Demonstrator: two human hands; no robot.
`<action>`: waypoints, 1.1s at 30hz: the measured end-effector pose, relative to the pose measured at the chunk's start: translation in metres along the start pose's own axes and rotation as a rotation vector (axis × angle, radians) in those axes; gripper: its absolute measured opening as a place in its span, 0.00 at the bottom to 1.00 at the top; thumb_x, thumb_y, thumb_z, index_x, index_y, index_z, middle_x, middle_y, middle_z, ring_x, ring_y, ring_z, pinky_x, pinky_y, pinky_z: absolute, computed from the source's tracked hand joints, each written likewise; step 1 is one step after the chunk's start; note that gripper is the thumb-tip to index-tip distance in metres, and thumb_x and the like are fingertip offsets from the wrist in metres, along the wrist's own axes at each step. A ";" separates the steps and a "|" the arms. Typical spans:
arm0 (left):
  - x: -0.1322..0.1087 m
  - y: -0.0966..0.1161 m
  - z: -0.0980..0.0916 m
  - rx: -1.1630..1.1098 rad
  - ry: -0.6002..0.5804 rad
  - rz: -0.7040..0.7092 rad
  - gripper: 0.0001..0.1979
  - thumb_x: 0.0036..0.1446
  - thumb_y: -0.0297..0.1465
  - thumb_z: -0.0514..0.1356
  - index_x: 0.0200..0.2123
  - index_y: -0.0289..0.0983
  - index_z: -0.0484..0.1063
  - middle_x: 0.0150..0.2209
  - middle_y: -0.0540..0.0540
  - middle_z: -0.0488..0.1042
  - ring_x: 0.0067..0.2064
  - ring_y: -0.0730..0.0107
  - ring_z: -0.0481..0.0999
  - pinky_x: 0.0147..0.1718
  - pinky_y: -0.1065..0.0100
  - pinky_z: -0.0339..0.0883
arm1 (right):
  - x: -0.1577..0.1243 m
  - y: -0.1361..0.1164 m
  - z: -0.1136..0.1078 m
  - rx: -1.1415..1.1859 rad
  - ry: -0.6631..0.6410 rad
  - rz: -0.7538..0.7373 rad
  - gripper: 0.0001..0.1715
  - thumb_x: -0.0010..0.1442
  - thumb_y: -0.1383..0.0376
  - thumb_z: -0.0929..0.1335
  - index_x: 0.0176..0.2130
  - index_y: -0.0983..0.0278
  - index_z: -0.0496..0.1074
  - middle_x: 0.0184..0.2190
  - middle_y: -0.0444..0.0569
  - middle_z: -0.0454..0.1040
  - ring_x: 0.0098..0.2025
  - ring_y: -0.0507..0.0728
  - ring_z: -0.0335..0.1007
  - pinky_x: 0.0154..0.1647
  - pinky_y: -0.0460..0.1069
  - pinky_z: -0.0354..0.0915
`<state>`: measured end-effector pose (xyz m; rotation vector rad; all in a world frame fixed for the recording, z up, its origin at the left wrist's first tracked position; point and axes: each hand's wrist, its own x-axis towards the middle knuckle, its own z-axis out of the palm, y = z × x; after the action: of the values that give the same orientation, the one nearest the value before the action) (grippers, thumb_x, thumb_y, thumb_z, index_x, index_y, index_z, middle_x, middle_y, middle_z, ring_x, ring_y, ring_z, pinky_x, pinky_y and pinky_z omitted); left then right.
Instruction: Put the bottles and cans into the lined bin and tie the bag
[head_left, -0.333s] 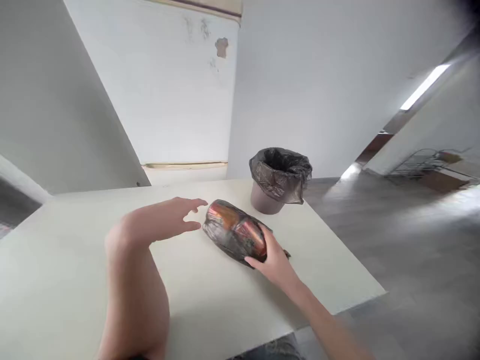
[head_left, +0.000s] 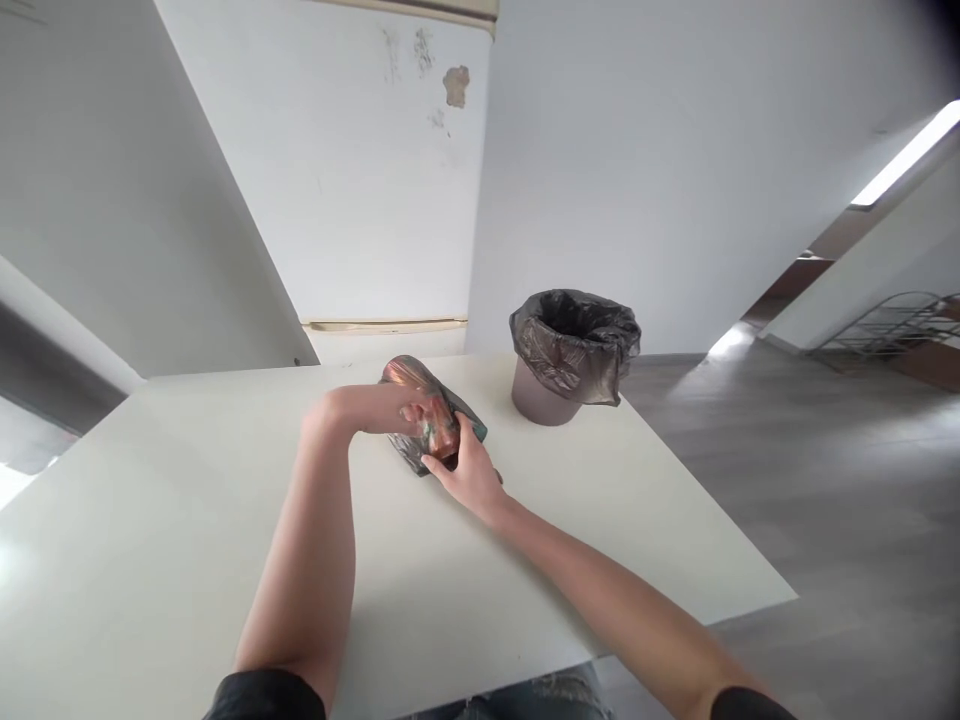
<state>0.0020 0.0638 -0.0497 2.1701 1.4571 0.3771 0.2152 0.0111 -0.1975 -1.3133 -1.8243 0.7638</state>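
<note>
Bag of dark, see-through plastic (head_left: 442,432), with orange and red contents showing through, lies on the white tabletop (head_left: 645,520), to the left of the lined bin. Right hand (head_left: 477,480) grips its near end, thumb and fingers spread around opposite sides. Left hand (head_left: 386,408) reaches across the bag from the left, wrist bent; its fingertips are blurred against the plastic and their hold cannot be determined. Bin (head_left: 544,398) stands upright, black liner (head_left: 589,368) folded over its rim.

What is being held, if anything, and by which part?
The right hand grips the dark plastic bundle by its near end; the left hand is over it, hold unclear.
</note>
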 end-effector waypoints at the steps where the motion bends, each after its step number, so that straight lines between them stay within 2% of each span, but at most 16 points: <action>1: 0.007 -0.005 0.004 -0.053 -0.055 0.035 0.13 0.50 0.43 0.71 0.38 0.47 0.81 0.32 0.52 0.81 0.31 0.63 0.79 0.31 0.68 0.66 | 0.002 0.002 0.001 0.068 -0.030 0.004 0.41 0.66 0.49 0.70 0.69 0.62 0.58 0.63 0.61 0.72 0.64 0.69 0.72 0.62 0.63 0.70; 3: 0.016 -0.014 0.014 -0.132 -0.149 0.104 0.11 0.53 0.42 0.70 0.38 0.46 0.80 0.33 0.50 0.81 0.31 0.63 0.79 0.29 0.68 0.65 | 0.005 0.009 -0.003 0.182 -0.070 0.014 0.29 0.71 0.52 0.65 0.64 0.60 0.63 0.55 0.57 0.79 0.57 0.65 0.78 0.59 0.61 0.72; 5: 0.016 -0.023 0.030 -0.144 -0.097 0.157 0.10 0.59 0.42 0.66 0.40 0.45 0.79 0.35 0.48 0.81 0.33 0.63 0.78 0.30 0.68 0.65 | 0.009 0.019 -0.012 0.272 -0.092 0.019 0.21 0.71 0.56 0.63 0.60 0.59 0.67 0.50 0.54 0.82 0.52 0.63 0.80 0.58 0.61 0.72; 7: 0.011 -0.035 0.054 -0.148 0.065 0.189 0.10 0.65 0.42 0.62 0.43 0.44 0.77 0.36 0.47 0.81 0.35 0.61 0.79 0.33 0.66 0.67 | 0.016 0.029 -0.025 0.355 -0.138 0.029 0.19 0.68 0.60 0.64 0.57 0.60 0.69 0.50 0.54 0.82 0.52 0.61 0.81 0.59 0.60 0.72; 11: -0.002 -0.060 0.110 -0.304 0.553 0.128 0.11 0.71 0.39 0.55 0.46 0.41 0.73 0.43 0.43 0.81 0.44 0.59 0.81 0.45 0.61 0.72 | 0.028 0.039 -0.047 0.463 -0.300 0.037 0.20 0.62 0.63 0.69 0.53 0.62 0.73 0.51 0.55 0.82 0.49 0.61 0.83 0.56 0.59 0.74; 13: -0.009 -0.066 0.127 -0.284 0.655 0.199 0.10 0.72 0.37 0.55 0.46 0.40 0.74 0.47 0.41 0.81 0.50 0.58 0.80 0.51 0.57 0.71 | 0.029 0.039 -0.052 0.364 -0.310 -0.022 0.19 0.59 0.63 0.73 0.50 0.61 0.76 0.48 0.53 0.83 0.46 0.60 0.83 0.54 0.58 0.75; 16: -0.017 -0.065 0.133 -0.143 0.564 0.440 0.11 0.70 0.31 0.54 0.49 0.40 0.75 0.53 0.40 0.79 0.57 0.55 0.76 0.60 0.51 0.67 | 0.026 0.038 -0.051 0.122 -0.265 -0.114 0.19 0.54 0.65 0.77 0.47 0.59 0.79 0.41 0.49 0.83 0.42 0.60 0.80 0.50 0.56 0.74; 18: -0.021 -0.061 0.134 -0.043 0.528 0.515 0.14 0.68 0.28 0.54 0.51 0.40 0.75 0.54 0.39 0.78 0.57 0.55 0.75 0.60 0.49 0.66 | 0.025 0.039 -0.048 0.040 -0.246 -0.133 0.13 0.56 0.67 0.77 0.43 0.58 0.81 0.35 0.47 0.82 0.36 0.58 0.77 0.45 0.55 0.73; 20: -0.022 -0.056 0.136 0.047 0.549 0.510 0.14 0.65 0.28 0.57 0.52 0.40 0.74 0.51 0.39 0.78 0.54 0.55 0.75 0.58 0.49 0.67 | 0.025 0.039 -0.047 0.051 -0.208 -0.165 0.04 0.60 0.67 0.74 0.38 0.59 0.81 0.33 0.47 0.81 0.33 0.57 0.75 0.43 0.54 0.71; 21: -0.022 -0.055 0.139 0.088 0.562 0.498 0.13 0.65 0.29 0.59 0.52 0.40 0.74 0.50 0.39 0.78 0.52 0.55 0.76 0.57 0.49 0.67 | 0.025 0.039 -0.047 0.083 -0.179 -0.192 0.03 0.62 0.66 0.73 0.36 0.59 0.80 0.33 0.47 0.80 0.34 0.57 0.75 0.43 0.54 0.71; 24: -0.020 -0.054 0.147 0.199 0.556 0.502 0.13 0.65 0.35 0.65 0.52 0.41 0.73 0.44 0.43 0.79 0.47 0.58 0.77 0.57 0.50 0.67 | 0.024 0.035 -0.050 0.226 -0.078 -0.248 0.08 0.68 0.62 0.70 0.36 0.59 0.78 0.35 0.47 0.79 0.38 0.57 0.75 0.45 0.52 0.69; 26: -0.018 -0.055 0.150 0.254 0.568 0.520 0.09 0.68 0.34 0.63 0.51 0.42 0.74 0.39 0.46 0.80 0.42 0.62 0.77 0.59 0.50 0.65 | 0.022 0.031 -0.052 0.298 -0.046 -0.254 0.10 0.70 0.60 0.68 0.36 0.59 0.75 0.35 0.46 0.77 0.37 0.56 0.73 0.43 0.51 0.68; 28: -0.017 -0.055 0.151 0.272 0.594 0.532 0.07 0.71 0.29 0.58 0.48 0.43 0.74 0.37 0.49 0.79 0.39 0.65 0.77 0.59 0.51 0.63 | 0.020 0.030 -0.052 0.338 -0.035 -0.255 0.12 0.72 0.57 0.67 0.37 0.59 0.74 0.35 0.46 0.75 0.37 0.56 0.71 0.42 0.51 0.67; 30: -0.018 -0.054 0.151 0.235 0.648 0.506 0.09 0.72 0.26 0.55 0.47 0.43 0.74 0.36 0.49 0.78 0.38 0.67 0.76 0.54 0.54 0.65 | 0.019 0.030 -0.053 0.353 0.006 -0.243 0.12 0.73 0.56 0.66 0.39 0.59 0.73 0.36 0.46 0.73 0.36 0.56 0.69 0.41 0.51 0.67; 33: -0.021 -0.053 0.152 0.078 0.798 0.406 0.08 0.73 0.26 0.53 0.43 0.41 0.71 0.37 0.46 0.75 0.39 0.66 0.73 0.44 0.59 0.67 | 0.020 0.031 -0.057 0.326 0.087 -0.228 0.13 0.74 0.55 0.65 0.41 0.59 0.73 0.35 0.46 0.72 0.35 0.56 0.68 0.41 0.51 0.67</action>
<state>0.0261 0.0237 -0.2046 2.5087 1.3739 1.4837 0.2746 0.0413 -0.1872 -0.8986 -1.6619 0.8236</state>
